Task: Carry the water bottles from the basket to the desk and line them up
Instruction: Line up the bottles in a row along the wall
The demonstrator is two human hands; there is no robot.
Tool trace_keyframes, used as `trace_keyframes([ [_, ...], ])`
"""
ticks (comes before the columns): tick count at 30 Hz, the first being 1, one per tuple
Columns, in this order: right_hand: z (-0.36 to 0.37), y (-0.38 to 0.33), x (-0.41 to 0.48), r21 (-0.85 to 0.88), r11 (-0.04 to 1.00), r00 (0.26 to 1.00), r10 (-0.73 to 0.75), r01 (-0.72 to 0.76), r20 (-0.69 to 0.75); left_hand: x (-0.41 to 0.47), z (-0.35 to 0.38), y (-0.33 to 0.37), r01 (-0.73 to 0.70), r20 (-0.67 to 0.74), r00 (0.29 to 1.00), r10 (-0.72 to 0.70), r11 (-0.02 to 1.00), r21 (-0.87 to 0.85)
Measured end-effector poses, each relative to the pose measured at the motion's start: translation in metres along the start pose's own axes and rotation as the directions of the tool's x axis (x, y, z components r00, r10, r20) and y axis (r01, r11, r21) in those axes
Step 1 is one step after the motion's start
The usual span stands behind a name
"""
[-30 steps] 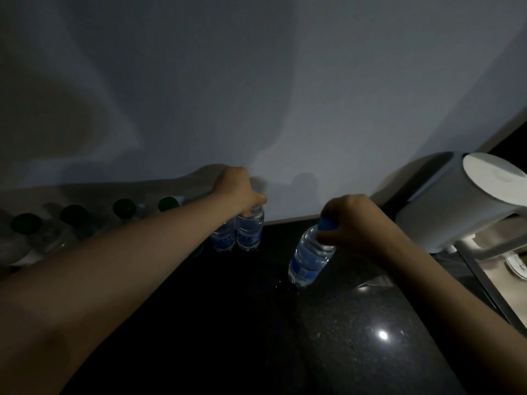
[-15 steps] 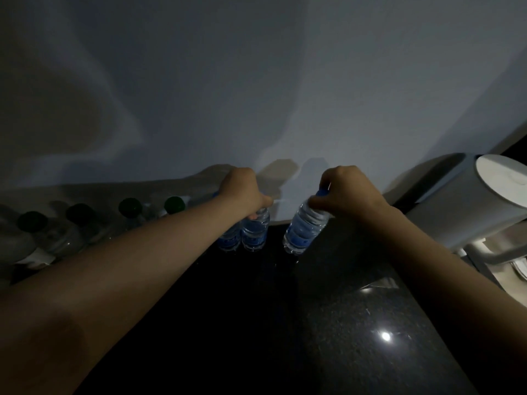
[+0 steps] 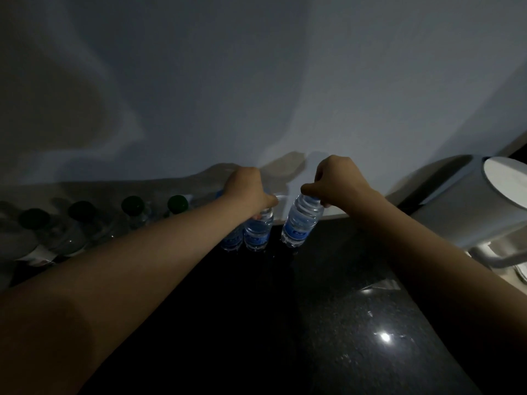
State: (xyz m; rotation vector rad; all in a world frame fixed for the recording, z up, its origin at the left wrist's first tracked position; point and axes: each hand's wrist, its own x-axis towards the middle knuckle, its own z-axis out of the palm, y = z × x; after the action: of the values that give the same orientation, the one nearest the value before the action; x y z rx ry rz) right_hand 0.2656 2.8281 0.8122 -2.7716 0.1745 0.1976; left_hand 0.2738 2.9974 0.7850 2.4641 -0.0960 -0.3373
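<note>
Two small clear water bottles with blue labels (image 3: 256, 230) stand side by side at the back of the dark stone desk (image 3: 328, 323), against the wall. My left hand (image 3: 248, 192) grips their tops from above. A third bottle (image 3: 301, 223) of the same kind, slightly tilted, is just right of them, its base at the desk surface. My right hand (image 3: 336, 182) holds it by the cap and neck. The basket is out of view.
A row of several clear bottles with dark green caps (image 3: 132, 206) stands along the wall at the left. A white kettle (image 3: 470, 203) with a handle sits at the right, near the desk's right edge. A light spot reflects off the desk in front.
My right hand has carried the third bottle back and left, from mid-desk to a spot beside the pair. My left hand has stayed on the two bottles.
</note>
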Motion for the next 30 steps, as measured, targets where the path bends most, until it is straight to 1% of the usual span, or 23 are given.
trace_keyframes([
  [12, 0.018, -0.011, 0.009, 0.000, 1.000, 1.000, -0.024, 0.024, 0.012, 0.001, 0.002, -0.001, -0.001, 0.004, 1.000, 0.001, 1.000, 0.027],
  [22, 0.023, -0.009, 0.008, -0.045, 0.998, 0.999, -0.043, 0.043, 0.011, 0.001, 0.001, 0.000, -0.003, 0.002, 1.000, 0.003, 0.999, 0.049],
  [25, 0.019, -0.010, 0.001, -0.076, 0.996, 0.999, -0.049, 0.050, 0.015, 0.001, 0.001, 0.001, -0.002, 0.002, 1.000, 0.002, 0.997, 0.073],
  [30, 0.001, -0.003, -0.031, -0.116, 0.991, 0.998, -0.065, 0.062, -0.018, -0.001, -0.001, 0.005, 0.000, -0.004, 1.000, 0.000, 0.994, 0.114],
])
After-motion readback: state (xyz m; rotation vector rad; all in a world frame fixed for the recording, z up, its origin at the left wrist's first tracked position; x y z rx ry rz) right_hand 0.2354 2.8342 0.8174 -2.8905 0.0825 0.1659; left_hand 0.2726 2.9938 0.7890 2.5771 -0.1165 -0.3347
